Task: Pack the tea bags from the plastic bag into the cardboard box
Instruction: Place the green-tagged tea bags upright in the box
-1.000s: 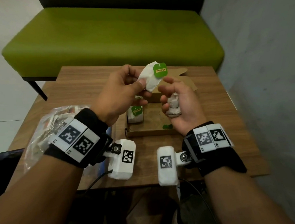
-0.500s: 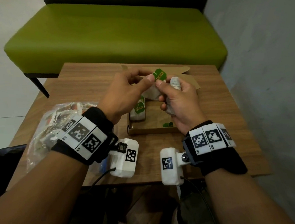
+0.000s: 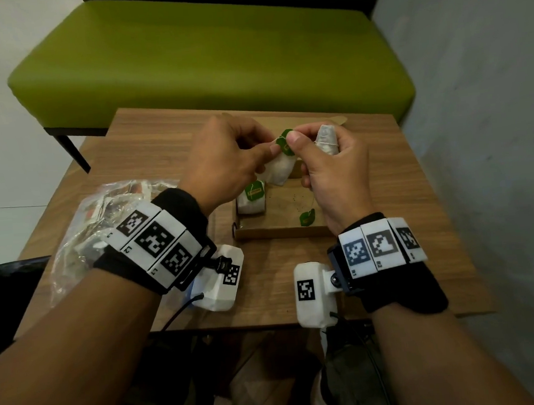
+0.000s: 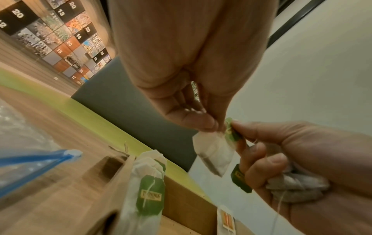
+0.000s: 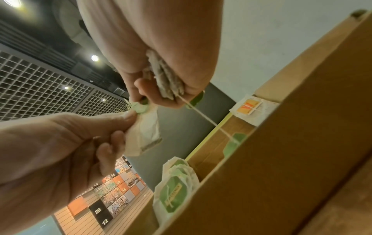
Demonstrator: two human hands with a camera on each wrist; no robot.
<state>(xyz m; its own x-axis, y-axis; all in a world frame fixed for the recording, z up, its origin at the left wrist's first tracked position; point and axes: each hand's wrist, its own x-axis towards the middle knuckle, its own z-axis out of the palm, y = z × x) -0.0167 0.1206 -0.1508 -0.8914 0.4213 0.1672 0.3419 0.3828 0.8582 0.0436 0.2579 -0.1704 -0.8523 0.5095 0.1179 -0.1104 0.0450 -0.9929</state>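
As before, tea bag [image 3: 280,168] between hands

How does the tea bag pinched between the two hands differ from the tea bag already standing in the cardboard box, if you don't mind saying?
The pinched tea bag hangs in the air above the cardboard box; the boxed tea bag stands inside, at its left end. The pinched tea bag's green tag is gripped by the left hand and right hand; the boxed tea bag's tag lies untouched against its face. Both are white paper bags with green tags.
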